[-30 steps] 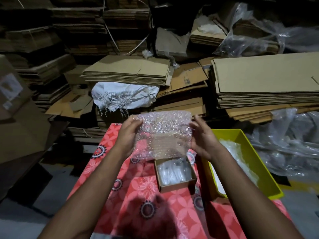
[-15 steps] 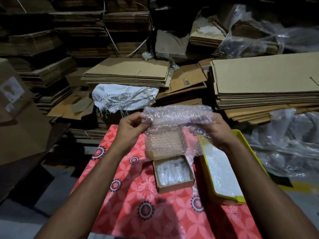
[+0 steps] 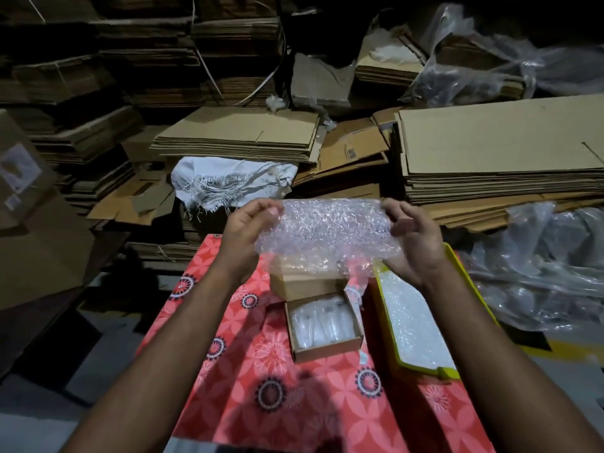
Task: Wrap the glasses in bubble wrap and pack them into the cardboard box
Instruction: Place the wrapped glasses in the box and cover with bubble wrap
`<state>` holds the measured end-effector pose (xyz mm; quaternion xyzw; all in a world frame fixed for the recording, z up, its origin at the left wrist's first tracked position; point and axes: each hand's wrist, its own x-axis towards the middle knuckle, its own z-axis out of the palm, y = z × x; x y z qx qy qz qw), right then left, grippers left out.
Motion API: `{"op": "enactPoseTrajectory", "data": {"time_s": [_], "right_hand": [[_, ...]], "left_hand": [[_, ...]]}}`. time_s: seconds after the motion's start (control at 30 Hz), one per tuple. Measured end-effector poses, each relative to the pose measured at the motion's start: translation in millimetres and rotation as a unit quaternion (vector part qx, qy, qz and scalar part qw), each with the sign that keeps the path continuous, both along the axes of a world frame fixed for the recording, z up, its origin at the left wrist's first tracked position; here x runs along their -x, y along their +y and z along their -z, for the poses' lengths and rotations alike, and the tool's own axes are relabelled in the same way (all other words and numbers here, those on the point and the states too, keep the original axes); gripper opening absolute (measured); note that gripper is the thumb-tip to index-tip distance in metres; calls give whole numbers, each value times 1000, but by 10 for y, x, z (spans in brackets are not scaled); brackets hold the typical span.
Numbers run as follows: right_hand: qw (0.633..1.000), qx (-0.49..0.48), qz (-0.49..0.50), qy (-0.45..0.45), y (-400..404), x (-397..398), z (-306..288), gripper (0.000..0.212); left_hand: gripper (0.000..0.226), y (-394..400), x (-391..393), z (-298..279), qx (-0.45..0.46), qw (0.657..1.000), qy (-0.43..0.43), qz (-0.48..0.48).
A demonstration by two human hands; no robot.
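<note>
Above the open cardboard box (image 3: 323, 325), left hand (image 3: 243, 232) and right hand (image 3: 413, 238) are pinching the bubble wrap (image 3: 327, 228) ends, fingers curled, keeping it rolled for packing.

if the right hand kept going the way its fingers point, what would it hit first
Probably the clear bubble wrap roll the right hand already grips; beyond that the left hand, though depth is uncertain.

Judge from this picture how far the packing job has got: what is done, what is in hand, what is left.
Done: the open cardboard box on the red cloth already holds clear wrapped bundles. In hand: the left hand and right hand hold a bubble wrap bundle above it. Left: lowering it in and closing the flap.
</note>
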<state>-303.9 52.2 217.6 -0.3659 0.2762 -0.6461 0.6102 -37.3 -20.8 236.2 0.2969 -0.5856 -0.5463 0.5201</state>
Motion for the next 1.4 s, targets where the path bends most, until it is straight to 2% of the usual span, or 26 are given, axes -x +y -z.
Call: {"op": "enactPoseTrajectory", "data": {"time_s": [0.07, 0.17, 0.2, 0.27, 0.43, 0.53, 0.6, 0.67, 0.73, 0.8, 0.87, 0.9, 0.93, 0.97, 1.03, 1.07, 1.13, 1.17, 1.23, 1.33, 1.4], "right_hand": [[997, -60, -15, 55, 27, -90, 46, 58], [984, -94, 39, 145, 12, -167, 36, 41], [978, -97, 67, 174, -21, -148, 53, 49], [969, -114, 102, 195, -87, -105, 55, 64], [962, -151, 93, 207, -163, -195, 41, 59], [953, -100, 118, 262, -186, -204, 68, 70], [936, -36, 118, 330, -150, -172, -26, 74], [913, 46, 93, 394, -106, -148, -200, 71], [886, 116, 50, 446, -91, -174, -389, 68], [857, 149, 15, 494, -134, -183, -500, 68], [836, 159, -24, 525, -176, -177, -573, 69], [836, 150, -34, 527, -202, -159, -565, 69], [852, 131, -27, 506, -216, -160, -542, 67], [884, 96, -5, 458, -227, -137, -485, 61], [958, -13, 50, 281, -213, -82, -316, 55], [972, -70, 51, 219, -204, -49, -162, 66], [968, -134, 9, 211, -103, -56, 161, 96], [962, -143, -9, 234, -16, -125, 239, 98], [959, -126, -17, 254, 26, -230, 365, 74], [938, -68, 30, 339, -3, -316, 380, 12], [932, -44, 53, 357, -18, -301, 354, 11]], "left_hand": [[23, -3, -2, 27, 4, 1000, -20, -3], [36, -33, -57, 63, -4, 999, -34, 9], [39, -43, -77, 67, 1, 999, -39, 13], [48, -48, -106, 69, 9, 999, -48, 22], [67, -90, -136, 90, -16, 998, -38, 42], [75, -146, -198, 167, -25, 997, -35, 62], [68, -221, -322, 222, -39, 992, -48, 107], [59, -306, -429, 215, -58, 977, -102, 177], [64, -346, -426, 153, -48, 951, -201, 231], [67, -323, -259, 116, -31, 928, -262, 263], [54, -251, -24, 122, -17, 919, -275, 283], [44, -219, 87, 150, -10, 920, -269, 284], [34, -183, 175, 181, -8, 929, -253, 271], [26, -166, 237, 225, -10, 941, -232, 246], [21, -147, 290, 320, -33, 966, -180, 184], [23, -142, 296, 368, -52, 973, -155, 163], [21, -162, 279, 480, -81, 980, -133, 121], [17, -172, 269, 520, -90, 982, -131, 101], [17, -182, 263, 568, -101, 984, -127, 74], [21, -157, 276, 593, -103, 986, -117, 54], [23, -166, 270, 588, -97, 988, -111, 45]]}}
